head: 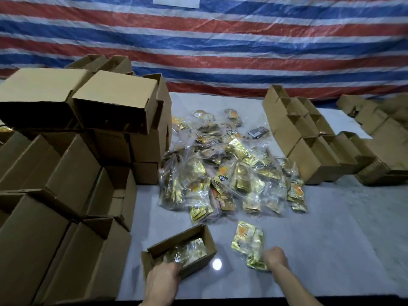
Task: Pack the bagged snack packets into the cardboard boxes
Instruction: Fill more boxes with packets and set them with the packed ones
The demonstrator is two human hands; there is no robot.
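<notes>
Left hand [163, 280] fingers curled over open box [195, 266] rim; right hand [274, 257] curled, gripping snack bag [248, 241].

A striped tarpaulin [220, 40] fills the upper half of the frame as a backdrop. Its bands of red, blue and white run roughly level from edge to edge, and the plastic is creased and glossy. At the top centre of the frame a plain white rectangle [176, 1] lies against the tarpaulin, cut off by the frame's upper edge. Below the tarpaulin, a pale grey surface [331, 239] spreads across the lower half of the frame, mottled with a darker patch toward the right. A small round spot of bright reflected light [216, 264] sits on the surface at lower centre. Along the bottom of the frame the surface ends in a dark near edge [220, 302].
</notes>
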